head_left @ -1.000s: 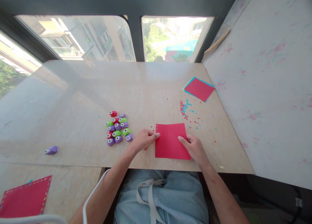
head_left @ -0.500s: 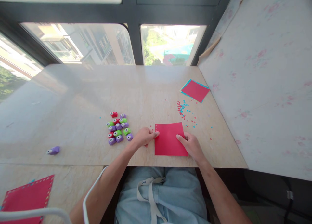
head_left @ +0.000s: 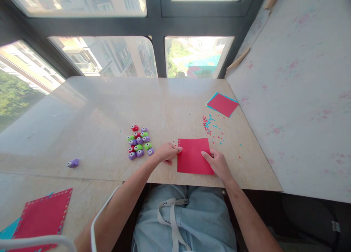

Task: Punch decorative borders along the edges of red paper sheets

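Observation:
A red paper square [head_left: 193, 155] lies flat near the table's front edge. My left hand [head_left: 168, 152] is curled at the sheet's left edge, fingers closed over something small that I cannot make out. My right hand [head_left: 217, 162] rests on the sheet's right side, its thumb on top and its fingers pinching the edge. A cluster of small purple, green and red paper punches [head_left: 139, 143] sits just left of my left hand.
Red and blue paper dots [head_left: 211, 127] are scattered behind the sheet. A red-on-blue paper stack [head_left: 222, 104] lies at the far right by the wall. One purple punch [head_left: 72, 163] sits alone at left. A punched red sheet [head_left: 41, 217] lies on the lower left table [head_left: 104, 105].
Both hands stay on the red sheet; only the camera has tilted up and shifted, showing more window and the lower left sheet.

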Demonstrator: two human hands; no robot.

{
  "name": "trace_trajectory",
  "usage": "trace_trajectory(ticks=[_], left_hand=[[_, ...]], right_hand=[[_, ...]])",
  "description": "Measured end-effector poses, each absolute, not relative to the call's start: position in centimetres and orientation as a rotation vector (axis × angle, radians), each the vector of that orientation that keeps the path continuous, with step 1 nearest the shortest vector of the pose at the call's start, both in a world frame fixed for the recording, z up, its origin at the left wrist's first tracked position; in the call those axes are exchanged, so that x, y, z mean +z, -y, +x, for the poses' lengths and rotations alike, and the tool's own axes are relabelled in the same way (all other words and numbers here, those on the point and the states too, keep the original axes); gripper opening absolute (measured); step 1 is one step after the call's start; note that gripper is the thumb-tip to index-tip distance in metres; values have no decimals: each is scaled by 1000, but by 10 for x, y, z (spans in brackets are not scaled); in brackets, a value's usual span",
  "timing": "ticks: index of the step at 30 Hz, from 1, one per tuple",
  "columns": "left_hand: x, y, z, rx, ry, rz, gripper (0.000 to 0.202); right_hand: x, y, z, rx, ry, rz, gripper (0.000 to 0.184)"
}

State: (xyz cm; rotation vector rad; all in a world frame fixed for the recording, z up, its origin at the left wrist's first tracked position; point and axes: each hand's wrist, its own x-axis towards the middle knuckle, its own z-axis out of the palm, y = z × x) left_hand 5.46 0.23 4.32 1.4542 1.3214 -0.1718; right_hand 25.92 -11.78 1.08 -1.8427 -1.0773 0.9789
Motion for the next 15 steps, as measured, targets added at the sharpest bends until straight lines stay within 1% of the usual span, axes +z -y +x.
trace_trajectory(ticks=[3, 6, 15], left_hand=[[38, -3, 50, -121, -1260, 1330, 51], [34, -4, 47, -36, -1232, 1276, 50], [31, 7, 37, 192, -1226, 1335, 55]], right_hand=[[9, 119, 259, 987, 1061, -1821, 40], [7, 119, 260, 975, 1057, -1843, 41], [8, 121, 259, 953, 1078, -1823, 39]])
